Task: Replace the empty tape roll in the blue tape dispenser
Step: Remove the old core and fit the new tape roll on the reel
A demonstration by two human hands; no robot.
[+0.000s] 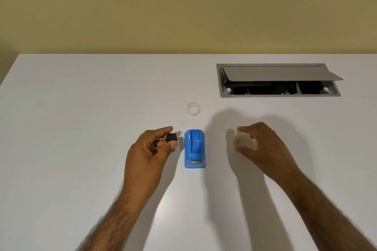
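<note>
The blue tape dispenser (194,149) stands on the white table (81,128) between my hands, its roll bay empty and its cutter toward me. My left hand (151,149) pinches a small black spindle (171,137) just left of the dispenser. My right hand (261,146) is to the right, fingers curled around a clear tape roll (242,141) that looks blurred; whether it rests on the table I cannot tell. A thin whitish empty roll core (193,109) lies flat on the table behind the dispenser.
A grey cable hatch (279,79) with its lid tilted open is set into the table at the back right. The table's far edge meets a tan wall, and its left edge (10,73) runs diagonally.
</note>
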